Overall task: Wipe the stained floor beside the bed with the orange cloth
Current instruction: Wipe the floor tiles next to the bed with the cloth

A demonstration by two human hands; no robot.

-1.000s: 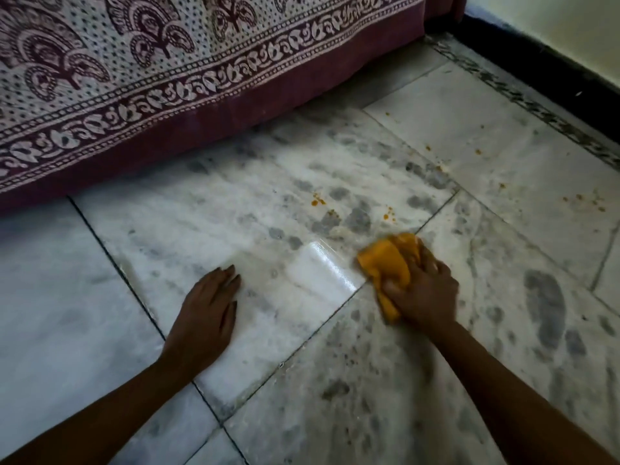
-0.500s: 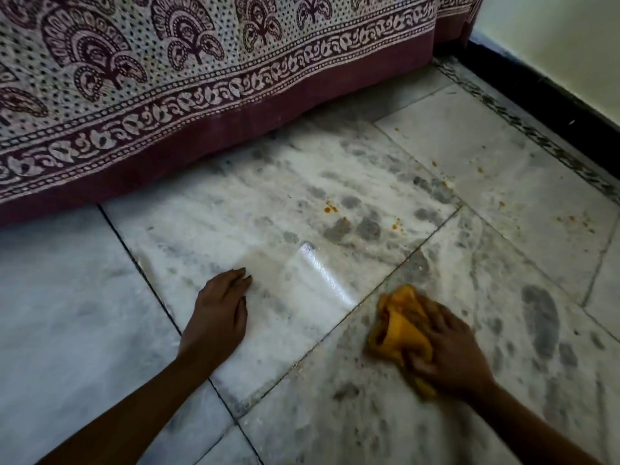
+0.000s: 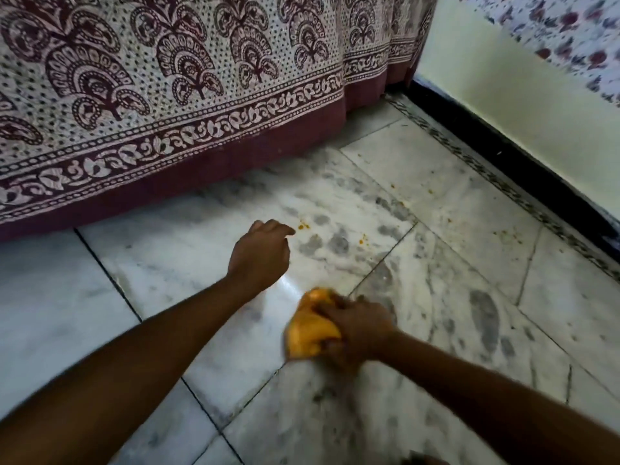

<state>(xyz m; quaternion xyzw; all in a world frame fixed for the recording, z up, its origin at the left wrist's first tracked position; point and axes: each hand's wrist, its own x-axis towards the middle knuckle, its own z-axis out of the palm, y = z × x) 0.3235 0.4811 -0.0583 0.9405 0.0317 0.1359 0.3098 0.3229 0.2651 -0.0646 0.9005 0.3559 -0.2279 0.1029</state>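
My right hand (image 3: 355, 327) grips the bunched orange cloth (image 3: 310, 327) low over the grey-veined marble floor (image 3: 453, 297), near a tile joint. My left hand (image 3: 260, 251) hovers above the floor farther toward the bed, fingers loosely curled, holding nothing. Small orange stains (image 3: 303, 225) lie just past its fingertips, and another orange speck (image 3: 362, 240) sits to the right. More orange spots (image 3: 392, 186) dot the tile nearer the wall.
The bed, draped in a maroon-and-white printed sheet (image 3: 201, 112), fills the top left and hangs to the floor. A pale wall with a black skirting (image 3: 503, 146) runs along the right. A flowered fabric (image 3: 570, 38) shows at the top right.
My left hand has lifted off the floor and moved forward toward the stains, fingers curling. My right hand has drawn the cloth back toward me. The view has tilted up.
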